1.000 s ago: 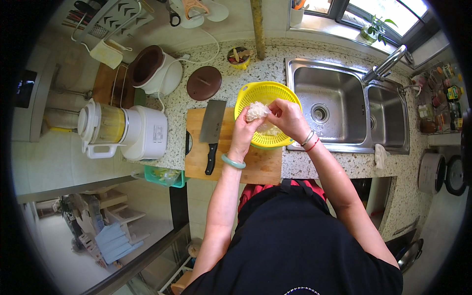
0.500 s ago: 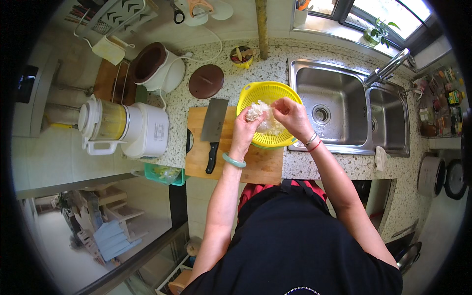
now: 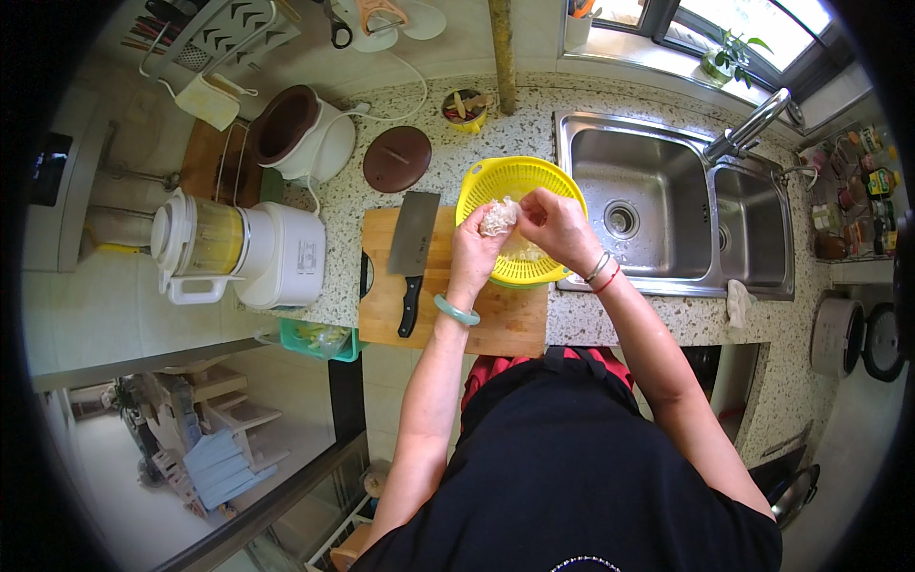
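Note:
Over a yellow colander (image 3: 474, 179), my left hand (image 3: 471, 250) holds a pale, ruffled clump of what looks like white fungus (image 3: 498, 218). My right hand (image 3: 562, 231) is closed, with thumb and fingertips pinched together at the clump's right edge. Any small piece between those fingertips is hidden. More pale torn pieces (image 3: 522, 250) lie in the colander under my hands. Left of the colander, a cleaver (image 3: 414, 238) with a black handle rests on a wooden cutting board (image 3: 477, 319), touched by neither hand.
A double steel sink (image 3: 648, 167) with a faucet (image 3: 753, 124) is at the right. Behind the board are a brown lid (image 3: 397, 159), a small yellow container (image 3: 464, 116) and a white cooker (image 3: 329, 143). A white blender-like appliance (image 3: 286, 253) stands left, near a green bin (image 3: 348, 345).
My right hand has moved slightly left and closer to the clump. The clump has turned in my left hand and shows a rounder side. The view has shifted slightly.

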A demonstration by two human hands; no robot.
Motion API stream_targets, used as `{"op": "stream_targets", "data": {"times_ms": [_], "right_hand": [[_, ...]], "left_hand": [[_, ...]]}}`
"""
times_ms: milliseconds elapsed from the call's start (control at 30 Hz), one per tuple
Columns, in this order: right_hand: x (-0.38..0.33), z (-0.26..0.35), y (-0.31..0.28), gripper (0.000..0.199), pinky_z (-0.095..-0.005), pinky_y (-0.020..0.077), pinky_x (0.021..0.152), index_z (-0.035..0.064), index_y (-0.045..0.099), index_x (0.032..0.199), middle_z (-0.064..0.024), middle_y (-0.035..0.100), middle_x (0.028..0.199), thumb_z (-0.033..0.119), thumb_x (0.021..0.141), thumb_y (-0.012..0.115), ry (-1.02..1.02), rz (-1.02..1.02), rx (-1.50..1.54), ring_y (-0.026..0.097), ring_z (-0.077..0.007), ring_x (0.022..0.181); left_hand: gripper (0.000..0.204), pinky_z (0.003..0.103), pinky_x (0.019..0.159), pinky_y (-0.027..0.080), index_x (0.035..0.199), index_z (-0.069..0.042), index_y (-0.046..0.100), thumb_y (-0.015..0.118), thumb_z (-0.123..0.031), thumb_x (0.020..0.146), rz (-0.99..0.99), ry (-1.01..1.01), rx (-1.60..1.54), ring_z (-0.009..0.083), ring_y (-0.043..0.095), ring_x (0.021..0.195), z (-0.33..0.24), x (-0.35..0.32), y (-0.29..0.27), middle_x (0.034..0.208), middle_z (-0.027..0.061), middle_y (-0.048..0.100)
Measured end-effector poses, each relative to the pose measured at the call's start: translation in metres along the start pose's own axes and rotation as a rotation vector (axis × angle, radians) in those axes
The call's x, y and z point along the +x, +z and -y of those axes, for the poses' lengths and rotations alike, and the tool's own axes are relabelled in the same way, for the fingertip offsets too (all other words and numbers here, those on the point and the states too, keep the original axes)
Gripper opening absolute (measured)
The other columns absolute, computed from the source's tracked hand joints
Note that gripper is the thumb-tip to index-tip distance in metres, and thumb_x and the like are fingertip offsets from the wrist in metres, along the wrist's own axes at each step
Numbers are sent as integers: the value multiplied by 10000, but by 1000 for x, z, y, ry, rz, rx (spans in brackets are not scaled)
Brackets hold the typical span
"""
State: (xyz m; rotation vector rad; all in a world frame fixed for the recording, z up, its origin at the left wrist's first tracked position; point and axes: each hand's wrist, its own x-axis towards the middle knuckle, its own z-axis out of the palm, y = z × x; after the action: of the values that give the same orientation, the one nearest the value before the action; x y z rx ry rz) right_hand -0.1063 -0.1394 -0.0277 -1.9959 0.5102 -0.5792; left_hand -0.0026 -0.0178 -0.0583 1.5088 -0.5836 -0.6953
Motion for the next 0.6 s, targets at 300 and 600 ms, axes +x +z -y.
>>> {"op": "stream_targets", "data": {"times_ms": [300,600], "right_hand": [[1,-1,2,152,-322,536,623,-36,589,806,-160,649,702,81,758,674,-17,-1,-9,675,-256,667],[2,2,1,147,-309,535,623,-34,601,834,-150,650,717,74,762,670,-3,14,62,672,-229,663]], "left_hand": [[310,220,774,498,1119,8,620,696,-30,822,31,-22,44,68,592,871,-1,0,-2,980,17,670],[284,224,724,503,1082,13,633,702,-26,810,-2,18,9,67,599,827,-4,1,-1,927,22,676]]}}
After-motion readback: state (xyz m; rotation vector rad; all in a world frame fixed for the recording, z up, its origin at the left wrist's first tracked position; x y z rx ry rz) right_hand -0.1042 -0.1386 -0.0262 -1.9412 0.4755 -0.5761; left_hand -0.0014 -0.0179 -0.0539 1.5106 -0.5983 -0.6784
